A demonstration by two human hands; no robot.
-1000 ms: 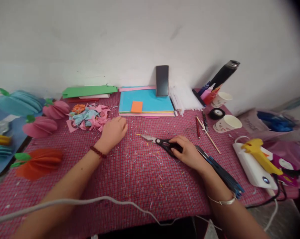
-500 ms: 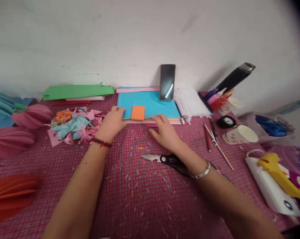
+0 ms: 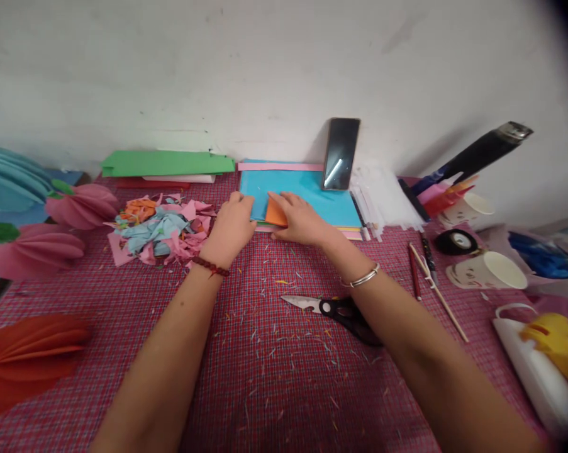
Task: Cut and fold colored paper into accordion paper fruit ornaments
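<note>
A small orange paper square (image 3: pixel 275 214) lies at the front of a blue sheet (image 3: pixel 307 182) that tops a stack of coloured paper. My right hand (image 3: pixel 305 220) is closed on the square's right side, fingers over it and thumb at the stack's front edge. My left hand (image 3: pixel 229 226) rests at the stack's left front corner, fingers stretched onto the blue sheet, holding nothing I can see. Black-handled scissors (image 3: pixel 328 306) lie on the checked cloth, their handles partly under my right forearm.
A phone (image 3: pixel 341 154) leans on the wall behind the stack. Crumpled paper scraps (image 3: pixel 158 229) and pleated paper pumpkins (image 3: pixel 43 251) are on the left. White glue sticks (image 3: pixel 382 195), paper cups (image 3: pixel 489 270), a tape roll (image 3: pixel 456 241) and a yellow tool (image 3: pixel 555 340) stand right.
My right hand has moved left onto the orange square, which is now partly covered. My left hand stays at the stack's left corner. The whole view has shifted slightly.
</note>
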